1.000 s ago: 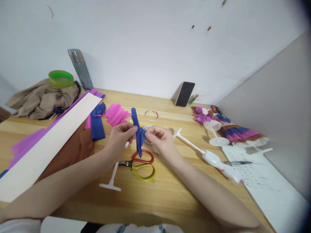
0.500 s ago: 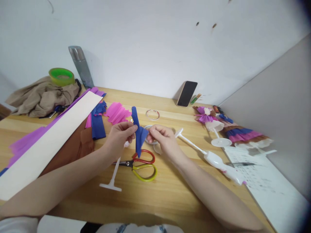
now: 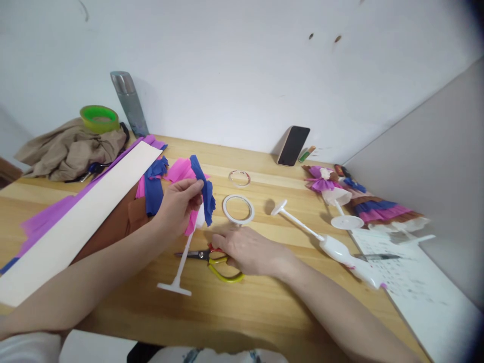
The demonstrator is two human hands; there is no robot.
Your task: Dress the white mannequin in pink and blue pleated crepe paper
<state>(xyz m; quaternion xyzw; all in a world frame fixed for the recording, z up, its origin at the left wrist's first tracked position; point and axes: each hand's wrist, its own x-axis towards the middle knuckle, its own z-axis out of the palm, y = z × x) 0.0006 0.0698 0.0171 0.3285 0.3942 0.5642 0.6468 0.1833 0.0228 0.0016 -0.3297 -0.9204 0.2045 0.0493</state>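
My left hand [image 3: 181,204] pinches a folded strip of blue crepe paper [image 3: 204,189] between thumb and fingers. Beneath it, a white stand [image 3: 183,264] with pink paper near its top leans on the table. My right hand [image 3: 245,247] lies over the red handle of the scissors [image 3: 223,269], fingers curled; whether they grip it is hidden. The yellow handle shows below the hand, and the blades point left. Just beyond my right hand lies a roll of white tape [image 3: 238,209].
A long cream strip [image 3: 83,217] lies over coloured paper at left, near a cloth [image 3: 71,154] and bottle [image 3: 130,106]. A phone [image 3: 294,146] leans on the wall. At right are a white doll form [image 3: 348,259], paper-dressed figures [image 3: 385,209] and a written sheet [image 3: 416,287].
My right hand has let go of the blue paper and moved down to the scissors' handles. My left hand has shifted slightly left and up with the paper, uncovering the tape roll.
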